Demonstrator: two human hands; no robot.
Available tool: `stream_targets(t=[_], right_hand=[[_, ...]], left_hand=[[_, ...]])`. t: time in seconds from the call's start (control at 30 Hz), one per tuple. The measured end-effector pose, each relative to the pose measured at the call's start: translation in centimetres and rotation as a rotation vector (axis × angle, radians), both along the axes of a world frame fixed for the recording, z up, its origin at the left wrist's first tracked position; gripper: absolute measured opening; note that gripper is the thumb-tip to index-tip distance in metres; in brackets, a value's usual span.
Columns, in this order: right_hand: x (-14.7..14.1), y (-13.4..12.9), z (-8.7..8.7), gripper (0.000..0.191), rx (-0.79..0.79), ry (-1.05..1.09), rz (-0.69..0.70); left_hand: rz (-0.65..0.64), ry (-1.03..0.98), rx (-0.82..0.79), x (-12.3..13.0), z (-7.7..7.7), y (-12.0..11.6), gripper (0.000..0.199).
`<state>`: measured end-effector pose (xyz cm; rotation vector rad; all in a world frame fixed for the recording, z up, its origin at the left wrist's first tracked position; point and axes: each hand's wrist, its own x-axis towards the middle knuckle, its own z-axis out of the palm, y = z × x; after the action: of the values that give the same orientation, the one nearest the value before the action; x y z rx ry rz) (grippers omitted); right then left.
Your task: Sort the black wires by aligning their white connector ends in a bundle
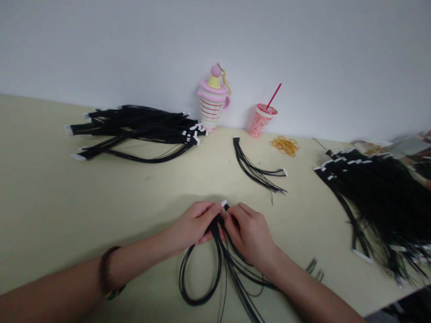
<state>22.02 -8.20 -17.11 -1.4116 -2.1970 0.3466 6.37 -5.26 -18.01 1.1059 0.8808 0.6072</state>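
Observation:
Near the table's front middle, my left hand (pixel 202 220) is closed around a black wire harness (pixel 217 269), with thumb and fingers pinching it close to a small white connector (pixel 224 204). My right hand (pixel 249 231) pinches at the same spot from the other side, its fingertips on black wire just below the connector. A loop of the wires hangs below my left hand, and loose strands run down toward the bottom edge and under my right forearm. My fingers hide exactly how the wires meet the connector.
Behind lie a pile of black harnesses (pixel 144 128), a pink striped jug (pixel 212 105), a pink cup with a straw (pixel 261 121) and yellow rubber bands (pixel 284 146). A single harness (pixel 256 172) rests beyond my hands. A large heap of black wires (pixel 384 197) covers the right side.

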Motion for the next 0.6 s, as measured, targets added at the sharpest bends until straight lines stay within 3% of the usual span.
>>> stream_targets(t=[0.43,0.6], right_hand=[[0.11,0.02,-0.36,0.023,0.107,0.036,0.01],[0.26,0.06,-0.33,0.023,0.059,0.073,0.033]], left_hand=[[0.005,0.024,0.014,-0.1,-0.25,0.03,0.034],[-0.047,0.034,0.027,-0.19,-0.21,-0.02,0.036]])
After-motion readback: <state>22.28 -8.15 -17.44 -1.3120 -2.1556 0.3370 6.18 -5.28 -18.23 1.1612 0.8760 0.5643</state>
